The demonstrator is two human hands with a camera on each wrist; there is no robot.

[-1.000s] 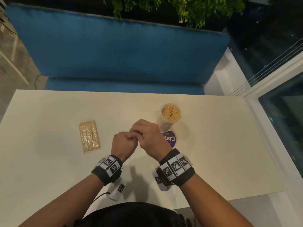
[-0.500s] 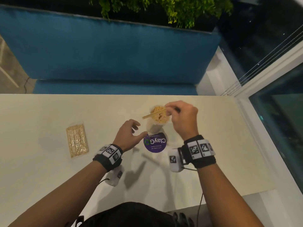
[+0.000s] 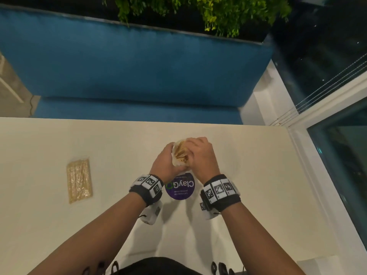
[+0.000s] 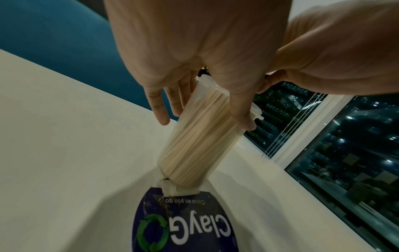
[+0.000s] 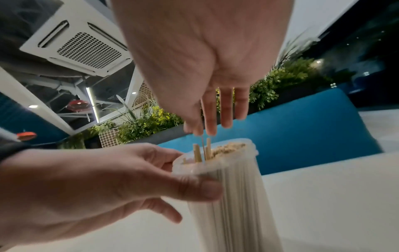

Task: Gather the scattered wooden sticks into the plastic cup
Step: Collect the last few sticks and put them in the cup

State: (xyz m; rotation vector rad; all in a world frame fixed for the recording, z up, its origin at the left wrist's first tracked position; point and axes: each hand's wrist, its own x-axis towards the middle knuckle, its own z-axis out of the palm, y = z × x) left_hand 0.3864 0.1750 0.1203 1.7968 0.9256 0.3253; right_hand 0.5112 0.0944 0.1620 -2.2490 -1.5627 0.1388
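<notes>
The plastic cup point(image 3: 179, 155), left alone half a second ago, is now gripped near its rim by the left hand point(image 3: 165, 162) on the table point(image 3: 258, 175). Wooden sticks point(image 5: 201, 151) are pinched by the right hand point(image 3: 200, 153) and lowered in, so few remain.

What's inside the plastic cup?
The plastic cup is packed with wooden sticks; a few poke above its rim under the right hand. Its bottom is hidden.
</notes>
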